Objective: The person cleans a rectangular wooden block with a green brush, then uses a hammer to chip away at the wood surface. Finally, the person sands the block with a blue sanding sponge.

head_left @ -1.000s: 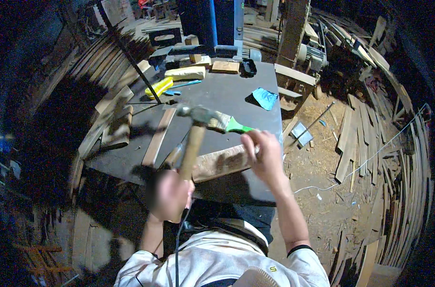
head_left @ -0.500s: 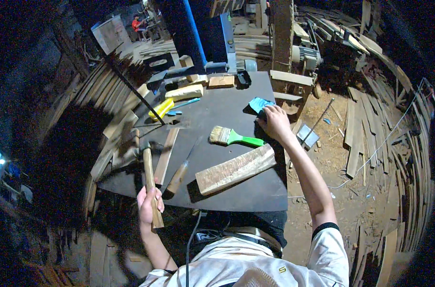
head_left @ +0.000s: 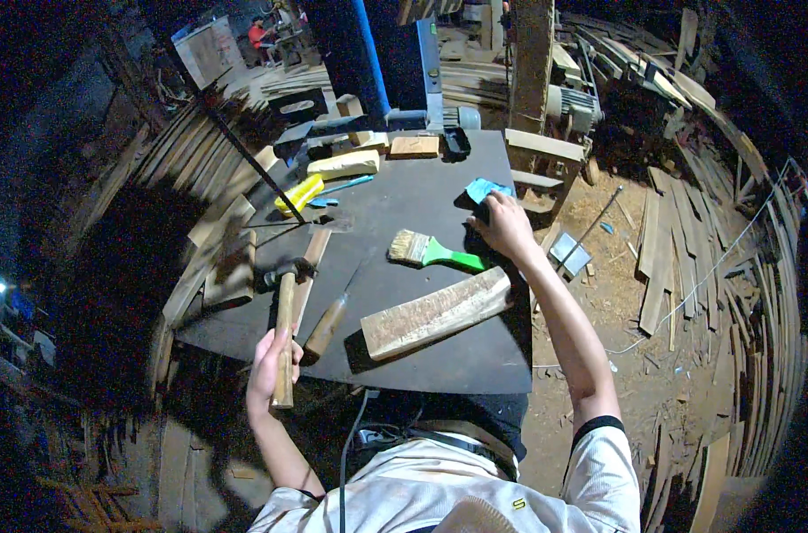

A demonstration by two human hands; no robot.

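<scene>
In my left hand [head_left: 276, 362] is a hammer [head_left: 285, 324], its wooden handle upright in my closed fingers and its dark head over the left of the dark tabletop [head_left: 457, 355]. My right hand [head_left: 506, 229] reaches to the far right, its bent fingers closed on the edge of a crumpled blue sheet [head_left: 486, 189]; the fingertips are partly hidden. Between my hands lie a paintbrush [head_left: 435, 251] with a green handle, a wood block [head_left: 437, 313] and a wooden-handled pointed tool [head_left: 327, 329]. A thin wood strip [head_left: 311, 275] lies beside the hammer.
A yellow object [head_left: 299, 194], a blue stick [head_left: 347, 184], pale wood blocks [head_left: 344, 163] and a black tray [head_left: 455, 142] sit toward the far side. A dark rod [head_left: 249, 160] slants over the left edge. Stacked planks [head_left: 666, 253] lie right; a person [head_left: 260, 37] sits far off.
The hammer has swung slightly, and its head now shows against the wood strip; my left hand has risen a little. My right hand stays at the blue sheet, shifting slightly.
</scene>
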